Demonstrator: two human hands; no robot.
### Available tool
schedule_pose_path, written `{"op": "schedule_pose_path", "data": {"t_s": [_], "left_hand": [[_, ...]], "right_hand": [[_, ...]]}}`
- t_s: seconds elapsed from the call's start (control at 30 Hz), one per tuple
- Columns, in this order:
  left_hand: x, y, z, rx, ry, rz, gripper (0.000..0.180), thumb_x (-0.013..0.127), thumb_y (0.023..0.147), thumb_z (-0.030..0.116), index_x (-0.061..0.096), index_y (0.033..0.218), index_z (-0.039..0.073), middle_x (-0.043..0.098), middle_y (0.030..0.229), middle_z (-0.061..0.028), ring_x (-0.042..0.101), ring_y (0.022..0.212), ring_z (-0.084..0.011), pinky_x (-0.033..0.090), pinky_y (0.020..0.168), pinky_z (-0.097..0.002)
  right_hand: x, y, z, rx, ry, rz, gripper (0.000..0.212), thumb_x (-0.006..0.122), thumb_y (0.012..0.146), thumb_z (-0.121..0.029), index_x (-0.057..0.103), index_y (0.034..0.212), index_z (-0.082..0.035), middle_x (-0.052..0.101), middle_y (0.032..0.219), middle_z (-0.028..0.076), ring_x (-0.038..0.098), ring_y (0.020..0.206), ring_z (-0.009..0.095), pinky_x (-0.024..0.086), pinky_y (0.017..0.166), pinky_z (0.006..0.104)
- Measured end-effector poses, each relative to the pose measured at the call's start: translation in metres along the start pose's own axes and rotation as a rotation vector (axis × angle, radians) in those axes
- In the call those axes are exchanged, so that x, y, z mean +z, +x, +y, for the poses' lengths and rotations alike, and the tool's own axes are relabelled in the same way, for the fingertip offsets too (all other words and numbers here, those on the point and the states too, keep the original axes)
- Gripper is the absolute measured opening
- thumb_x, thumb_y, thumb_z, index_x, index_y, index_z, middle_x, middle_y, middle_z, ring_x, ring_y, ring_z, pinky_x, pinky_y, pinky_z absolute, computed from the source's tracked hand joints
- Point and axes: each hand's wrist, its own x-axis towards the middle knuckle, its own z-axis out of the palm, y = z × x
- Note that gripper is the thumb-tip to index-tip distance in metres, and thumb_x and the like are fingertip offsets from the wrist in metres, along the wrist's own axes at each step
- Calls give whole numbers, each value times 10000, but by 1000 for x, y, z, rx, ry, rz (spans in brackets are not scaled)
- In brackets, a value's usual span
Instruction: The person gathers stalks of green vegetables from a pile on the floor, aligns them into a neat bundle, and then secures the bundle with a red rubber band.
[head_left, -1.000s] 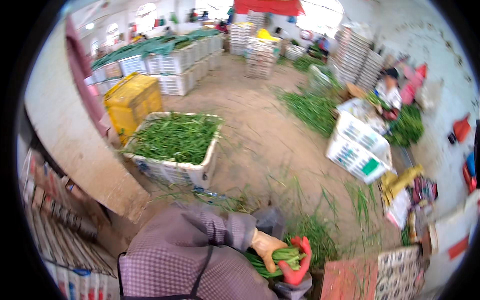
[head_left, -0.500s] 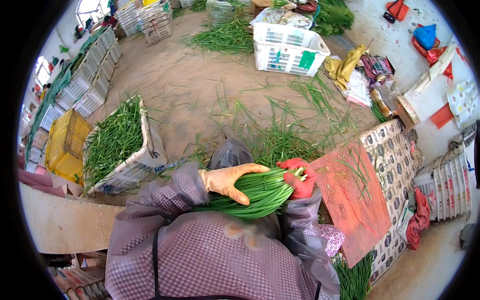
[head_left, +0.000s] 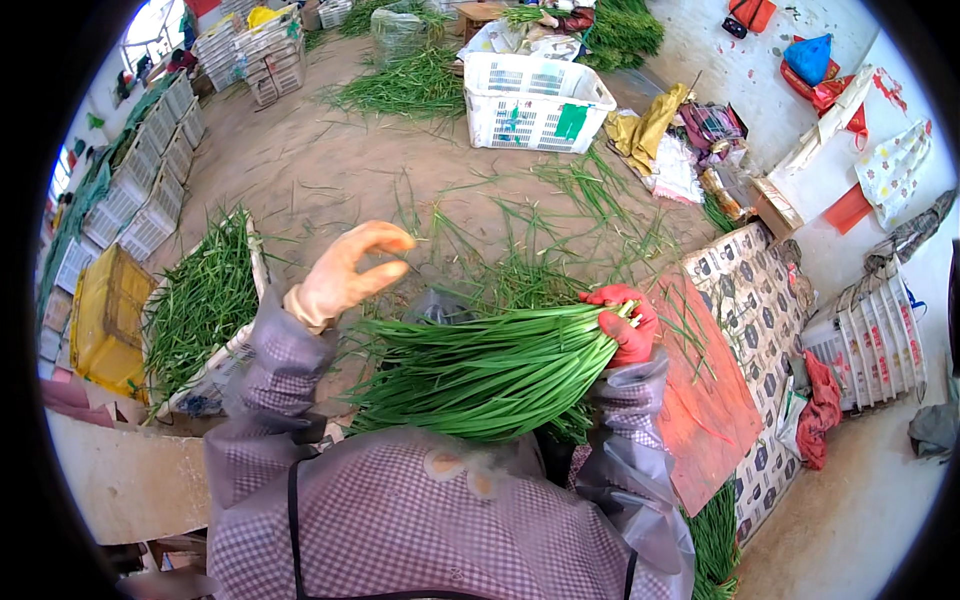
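A thick bunch of green garlic chives (head_left: 490,370) lies across my lap, its long leaves fanning to the left. My right hand (head_left: 630,325), in a red glove, is closed round the pale stem ends at the bunch's right end. Off to the upper left of the leaves, my left hand (head_left: 350,275) in a pale orange glove is raised. Its thumb and fingers are curved but apart, with nothing visibly held between them. Loose chives (head_left: 535,275) are scattered on the floor just beyond the bunch.
A red board (head_left: 705,400) stands close on my right, over patterned sheeting (head_left: 740,285). At my left is a crate heaped with chives (head_left: 205,305), beside a yellow crate (head_left: 110,320). A white crate (head_left: 540,100) stands ahead. More chives (head_left: 715,545) lie below the board.
My left hand has let go of the bunch and moved up and left. The leaves have spread out wider, while my right hand still grips the stem ends. The view has shifted slightly.
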Motion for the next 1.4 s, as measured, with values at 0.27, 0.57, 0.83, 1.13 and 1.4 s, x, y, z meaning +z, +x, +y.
{"op": "schedule_pose_path", "data": {"t_s": [0.27, 0.57, 0.83, 1.13, 1.4], "left_hand": [[108, 57, 37, 609, 352, -287, 245, 644, 818, 173, 647, 1051, 99, 585, 828, -80, 594, 726, -275, 462, 616, -365], [78, 20, 7, -121, -632, -922, 176, 701, 824, 131, 653, 905, -17, 663, 857, -43, 591, 794, -96, 487, 723, -260], [55, 27, 64, 232, -575, -1186, 170, 708, 827, 178, 683, 890, 22, 672, 855, -91, 645, 756, -224, 509, 670, -321], [149, 15, 50, -181, -378, -112, 191, 754, 775, 144, 668, 917, 50, 561, 749, 0, 528, 649, -72, 415, 570, -234], [131, 10, 33, -206, -924, -547, 153, 685, 839, 148, 631, 900, 19, 674, 778, -64, 613, 604, -88, 454, 510, -207]], "right_hand": [[14, 6, 9, 70, -42, -41, 276, 723, 639, 20, 629, 897, 1, 618, 924, 114, 619, 893, 263, 493, 886, 432], [-1, 8, 18, 131, -42, 64, 296, 728, 631, 37, 632, 908, -7, 632, 928, 116, 642, 872, 274, 516, 782, 398], [-3, 7, 19, 183, -32, 102, 291, 718, 643, 45, 631, 918, 6, 637, 949, 121, 639, 865, 242, 518, 752, 370], [13, 21, 16, 198, -346, -8, 298, 692, 671, -21, 657, 965, 7, 674, 915, 92, 626, 833, 175, 502, 751, 307], [-33, 36, -11, -7, -236, -5, 342, 732, 676, -94, 599, 980, -10, 620, 896, 126, 636, 835, 293, 519, 775, 410]]}}
